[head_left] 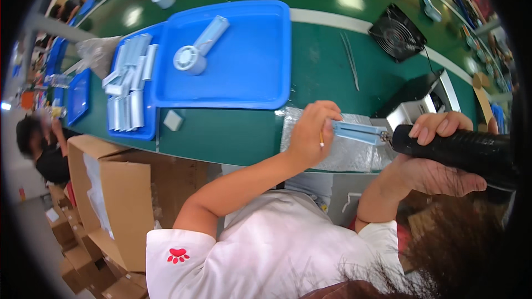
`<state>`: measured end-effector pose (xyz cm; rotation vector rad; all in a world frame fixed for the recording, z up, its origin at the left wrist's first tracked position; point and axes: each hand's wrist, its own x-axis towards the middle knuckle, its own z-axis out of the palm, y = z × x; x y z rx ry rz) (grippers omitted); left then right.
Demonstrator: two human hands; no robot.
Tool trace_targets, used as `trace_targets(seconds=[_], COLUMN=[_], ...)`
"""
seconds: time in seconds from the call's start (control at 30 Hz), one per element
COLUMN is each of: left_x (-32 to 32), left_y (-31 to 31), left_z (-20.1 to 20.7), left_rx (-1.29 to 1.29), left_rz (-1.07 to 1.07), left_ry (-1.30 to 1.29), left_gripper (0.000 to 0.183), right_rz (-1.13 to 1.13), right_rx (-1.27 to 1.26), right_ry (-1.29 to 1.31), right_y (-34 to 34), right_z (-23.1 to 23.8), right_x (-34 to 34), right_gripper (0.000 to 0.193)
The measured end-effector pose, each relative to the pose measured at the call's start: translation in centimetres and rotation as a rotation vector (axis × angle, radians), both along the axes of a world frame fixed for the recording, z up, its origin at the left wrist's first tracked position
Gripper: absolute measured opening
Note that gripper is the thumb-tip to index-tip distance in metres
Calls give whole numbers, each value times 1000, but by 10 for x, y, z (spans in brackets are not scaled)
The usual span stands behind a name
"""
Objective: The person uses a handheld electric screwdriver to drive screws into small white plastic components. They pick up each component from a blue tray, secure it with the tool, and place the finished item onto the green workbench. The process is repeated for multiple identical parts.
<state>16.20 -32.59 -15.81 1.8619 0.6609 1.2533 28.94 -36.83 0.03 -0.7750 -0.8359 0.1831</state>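
Observation:
My left hand [313, 136] is closed on the left end of a long light blue plastic piece [357, 132], a handle-like housing with a slot along it. In my right hand [435, 174], the fingers wrap around a thick black power screwdriver [460, 149]. Its metal tip meets the right end of the blue piece, where my fingers do not cover it; whether a screw sits there is too small to tell. Both hands are over a sheet of clear bubble wrap [346, 158] at the near edge of the green table.
A big blue tray [249, 99] holds a small handheld fan [191, 60]. A smaller blue tray [149, 129] beside it carries several pale blue housings [130, 72]. Tweezers [350, 61], a black fan [398, 33], a white block [173, 120] and a cardboard box [127, 205] are around. Another person [47, 149] sits far left.

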Motion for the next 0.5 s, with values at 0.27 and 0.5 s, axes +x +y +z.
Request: trace_targets(seconds=[0.27,0.5], left_x=[-6,-34], left_y=[-4,58], left_z=[17,75], left_rx=[-15,60], left_rz=[59,64], left_ry=[113,300], left_gripper=[12,14], right_rz=[242,784], right_rx=[6,490], right_ry=[72,1], right_y=[5,-25], right_z=[7,71], right_x=[5,77], right_gripper=[71,71])
